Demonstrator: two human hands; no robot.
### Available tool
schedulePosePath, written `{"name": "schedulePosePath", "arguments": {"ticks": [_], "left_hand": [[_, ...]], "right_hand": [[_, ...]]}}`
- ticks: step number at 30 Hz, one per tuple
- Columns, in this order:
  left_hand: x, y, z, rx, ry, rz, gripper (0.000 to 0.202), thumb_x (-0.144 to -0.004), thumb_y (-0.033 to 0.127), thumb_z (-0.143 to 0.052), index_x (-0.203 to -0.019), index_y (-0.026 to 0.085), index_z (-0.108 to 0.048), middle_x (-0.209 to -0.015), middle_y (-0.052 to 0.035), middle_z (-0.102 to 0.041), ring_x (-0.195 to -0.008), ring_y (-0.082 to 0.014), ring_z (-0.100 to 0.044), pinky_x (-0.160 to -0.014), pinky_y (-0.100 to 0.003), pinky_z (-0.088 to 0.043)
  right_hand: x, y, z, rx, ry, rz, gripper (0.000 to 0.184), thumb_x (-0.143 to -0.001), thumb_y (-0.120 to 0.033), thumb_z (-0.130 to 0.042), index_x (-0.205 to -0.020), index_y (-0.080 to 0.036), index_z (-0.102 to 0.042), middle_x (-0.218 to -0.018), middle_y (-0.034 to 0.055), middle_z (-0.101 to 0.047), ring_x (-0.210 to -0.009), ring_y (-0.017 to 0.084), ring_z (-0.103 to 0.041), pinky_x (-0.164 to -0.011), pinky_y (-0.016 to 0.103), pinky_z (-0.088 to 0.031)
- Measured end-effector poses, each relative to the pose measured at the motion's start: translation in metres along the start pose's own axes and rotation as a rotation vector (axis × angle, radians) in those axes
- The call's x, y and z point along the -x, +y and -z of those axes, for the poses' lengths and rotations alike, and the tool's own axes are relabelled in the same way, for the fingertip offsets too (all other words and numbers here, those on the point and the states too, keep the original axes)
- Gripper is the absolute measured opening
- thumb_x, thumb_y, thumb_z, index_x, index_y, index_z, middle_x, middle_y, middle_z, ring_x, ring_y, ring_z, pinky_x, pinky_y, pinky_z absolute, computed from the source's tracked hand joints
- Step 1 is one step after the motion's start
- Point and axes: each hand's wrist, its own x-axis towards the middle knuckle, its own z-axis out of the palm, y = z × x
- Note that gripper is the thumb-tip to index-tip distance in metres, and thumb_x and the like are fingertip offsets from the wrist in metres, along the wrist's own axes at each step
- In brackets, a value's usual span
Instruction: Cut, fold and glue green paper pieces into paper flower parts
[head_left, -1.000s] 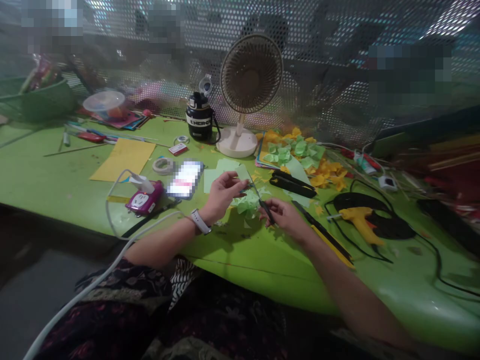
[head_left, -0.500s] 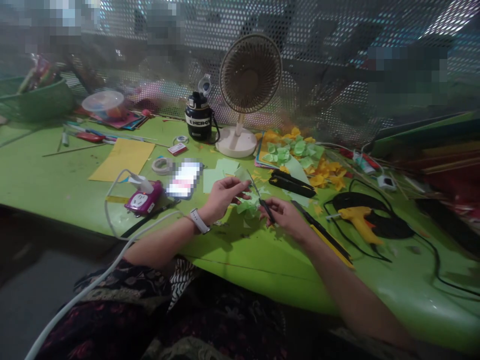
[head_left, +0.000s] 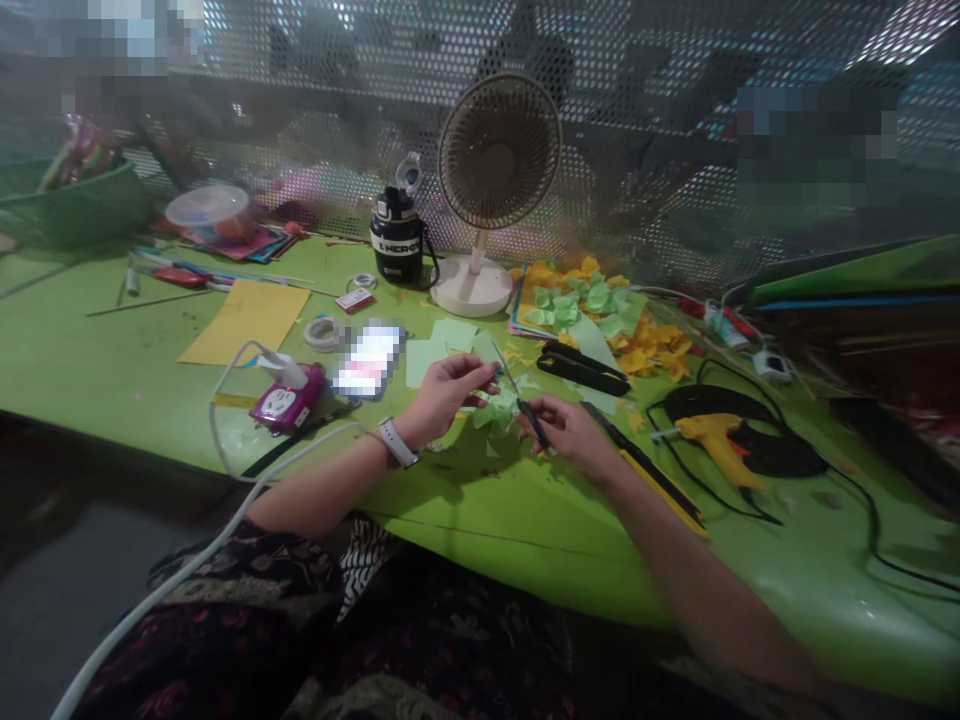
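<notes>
**Paper and scissors over the green counter**

Right of the pink socket block on the counter, the left hand pinches a pale green paper piece in its fingers. Just right, the right hand grasps black-handled scissors, their tips at the paper.

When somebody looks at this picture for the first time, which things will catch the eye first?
At the middle of the bright green table, the left hand pinches pale green paper while the right hand holds a thin black-handled tool beside it. Behind them stands a round fan, and at the right lie a heap of green and yellow paper flowers and a yellow glue gun.
</notes>
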Motion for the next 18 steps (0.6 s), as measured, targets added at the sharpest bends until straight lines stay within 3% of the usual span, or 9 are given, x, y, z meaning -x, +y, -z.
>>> {"name": "schedulePosePath", "arguments": {"ticks": [18], "left_hand": [[-0.0019,0.0033,0.001,0.017,-0.035,0.03,0.037,-0.065,0.035,-0.085,-0.076,0.012,-0.059,-0.067,0.0012,-0.063,-0.058,-0.0071,-0.061,-0.057,-0.02,-0.052]], "right_hand": [[0.001,-0.0022,0.0011,0.024,0.016,0.006,0.051,-0.058,-0.06,-0.082,-0.077,-0.019,-0.059,-0.066,-0.0002,-0.062,-0.053,0.011,-0.051,-0.045,0.024,-0.041]]}}
